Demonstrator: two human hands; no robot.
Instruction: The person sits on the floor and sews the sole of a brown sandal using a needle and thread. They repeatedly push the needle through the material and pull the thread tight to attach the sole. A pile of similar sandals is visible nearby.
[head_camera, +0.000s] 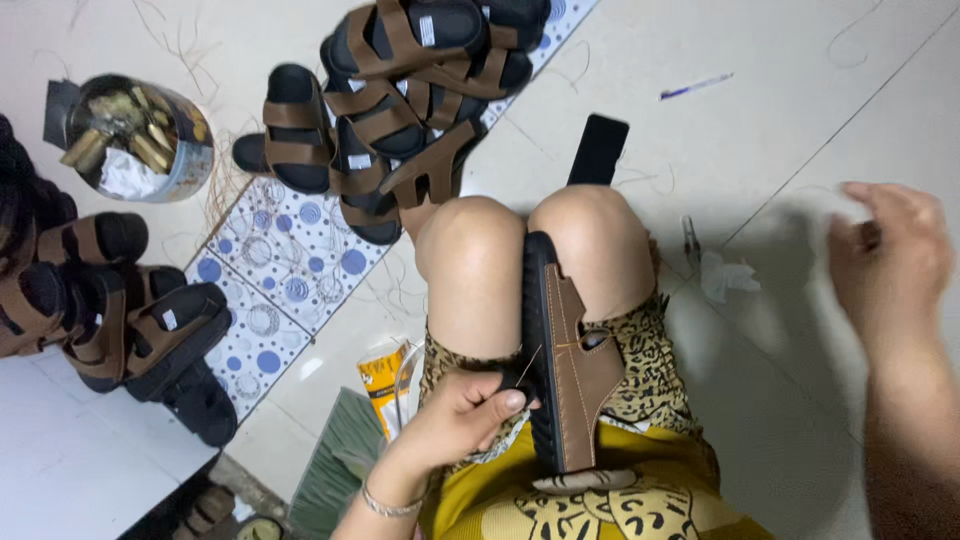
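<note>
Head view, looking straight down at a person seated on the floor (760, 120) of pale tiles. A brown sandal (565, 360) with a thick black sole stands on its edge, wedged between the person's two knees, toe end pointing away and heel end resting against the lap. The left hand (465, 410) is closed in a pinch at the sole's near edge, fingertips pressed together on what looks like a fine needle or thread running into the seam; the item itself is too thin to make out. The right hand (890, 255) is raised well off to the side, blurred, fingers loosely curled; whether it grips a thread I cannot tell.

Judging by its look, the sandal is light, with a stiff, slightly springy foam sole and a softer leather-like upper. The sole edge gives the firmest hold, and the knees clamp it there; the strap part would flex under a grip.

Ahead of the knees lies a pile of finished sandals (400, 100) in the same brown and black, partly on a blue-dotted mat (290, 260). A second heap of sandals (110, 300) sits at the left edge. A round tin (140, 135) holding small tools stands near the upper left. A loose black sole (598, 148) lies just beyond the right knee, a crumpled white scrap (725, 275) beside the right thigh, a yellow packet (385, 385) by the left thigh, and a pen (695, 87) farther off.
</note>
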